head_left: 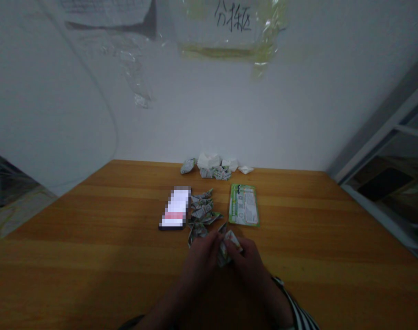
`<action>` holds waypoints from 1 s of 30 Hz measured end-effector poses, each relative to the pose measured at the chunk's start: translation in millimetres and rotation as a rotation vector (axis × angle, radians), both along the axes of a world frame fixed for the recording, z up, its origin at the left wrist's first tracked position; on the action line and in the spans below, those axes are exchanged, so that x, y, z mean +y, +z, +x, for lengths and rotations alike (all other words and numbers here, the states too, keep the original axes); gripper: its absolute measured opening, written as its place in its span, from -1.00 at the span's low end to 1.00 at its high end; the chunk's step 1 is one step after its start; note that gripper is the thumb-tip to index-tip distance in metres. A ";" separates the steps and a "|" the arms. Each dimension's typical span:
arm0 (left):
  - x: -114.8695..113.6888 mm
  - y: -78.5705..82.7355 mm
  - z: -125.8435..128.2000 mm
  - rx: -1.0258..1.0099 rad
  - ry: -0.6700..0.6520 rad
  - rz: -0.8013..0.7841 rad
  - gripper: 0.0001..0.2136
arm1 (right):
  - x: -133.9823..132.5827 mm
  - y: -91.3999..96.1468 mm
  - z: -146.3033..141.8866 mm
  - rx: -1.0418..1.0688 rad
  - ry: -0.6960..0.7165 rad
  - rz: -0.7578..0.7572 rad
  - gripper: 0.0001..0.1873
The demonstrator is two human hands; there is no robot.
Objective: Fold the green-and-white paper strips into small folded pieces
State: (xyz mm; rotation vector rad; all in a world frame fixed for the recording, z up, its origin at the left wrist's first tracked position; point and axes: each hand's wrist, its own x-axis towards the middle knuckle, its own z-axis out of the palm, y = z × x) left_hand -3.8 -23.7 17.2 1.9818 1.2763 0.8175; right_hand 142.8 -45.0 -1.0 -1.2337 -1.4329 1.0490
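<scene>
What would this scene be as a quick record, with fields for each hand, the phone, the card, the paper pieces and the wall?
Left hand: gripping folded printed paper
Right hand: gripping the same paper
Phone: on the wooden table, screen lit, content pixelated
Green-edged card: flat, right of the phone
Printed paper pieces: column between phone and card
White pieces: near the wall
Wall: taped sheet with handwriting

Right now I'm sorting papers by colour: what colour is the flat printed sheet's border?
The flat printed sheet is edged in green, best seen in the head view.
</scene>
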 end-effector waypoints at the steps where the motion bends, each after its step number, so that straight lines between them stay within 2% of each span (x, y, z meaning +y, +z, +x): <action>1: -0.1 0.4 0.4 -0.016 0.006 -0.007 -0.75 | -0.5 0.4 -0.2 0.021 -0.001 -0.005 -0.63; 7: 2.0 4.1 0.1 -0.138 0.145 -0.038 -0.74 | -2.6 2.7 -4.3 0.094 0.019 -0.031 -0.87; 10: 2.3 9.5 -0.6 -0.196 0.179 -0.031 -0.74 | -4.2 2.6 -3.8 -0.019 -0.131 0.024 -0.83; 12: 1.3 15.5 -1.0 -0.206 0.189 0.014 -0.76 | -5.0 2.4 0.7 -0.164 -0.286 0.132 -0.73; 14: -0.3 21.5 -1.8 -0.205 0.187 0.091 -0.78 | -5.0 2.1 8.1 -0.318 -0.377 0.302 -0.76; 16: -1.7 24.7 -3.0 -0.224 0.175 0.095 -0.73 | -4.1 1.5 16.3 -0.476 -0.366 0.514 -0.85; 18: -2.2 23.9 -4.3 -0.280 0.113 0.023 -0.70 | -2.6 0.7 22.9 -0.624 -0.322 0.697 -0.85; 20: -1.3 20.3 -5.2 -0.321 0.051 -0.050 -0.73 | -0.7 0.0 26.7 -0.716 -0.287 0.792 -0.83; 22: 0.6 16.5 -5.9 -0.325 0.039 -0.078 -0.79 | 0.9 -0.5 27.8 -0.722 -0.234 0.797 -0.82; 24: 2.4 14.4 -6.3 -0.323 0.062 -0.078 -0.83 | 2.1 -1.2 26.7 -0.637 -0.174 0.751 -0.79; 27: 3.4 14.2 -6.0 -0.340 0.074 -0.093 -0.85 | 2.4 -2.4 22.5 -0.394 -0.126 0.631 -0.81; 30: 2.3 16.1 -4.2 -0.350 0.059 -0.119 -0.85 | 1.6 -0.3 18.0 -0.188 -0.158 0.473 -0.88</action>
